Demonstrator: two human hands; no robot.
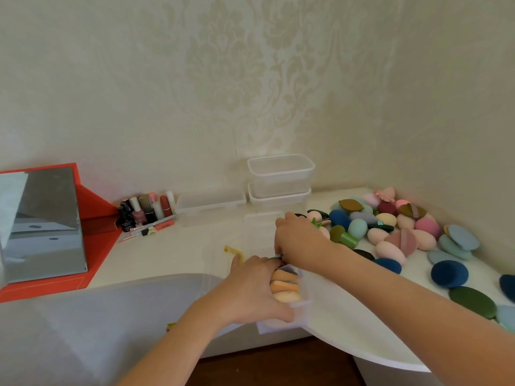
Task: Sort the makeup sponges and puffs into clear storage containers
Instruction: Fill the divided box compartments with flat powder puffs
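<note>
Early going: the clear container at six o'clock holds a few peach sponges. The left hand grips its wall. The right hand reaches its far rim, grip unclear. The pile at three o'clock is unsorted; the stacked containers at twelve sit empty.

Your clear container shows peach and orange sponges; your loose pile runs navy, teal, pink, olive and maroon. Wallpaper: cream, damask pattern. Mirror stand red-orange; table white.
</note>
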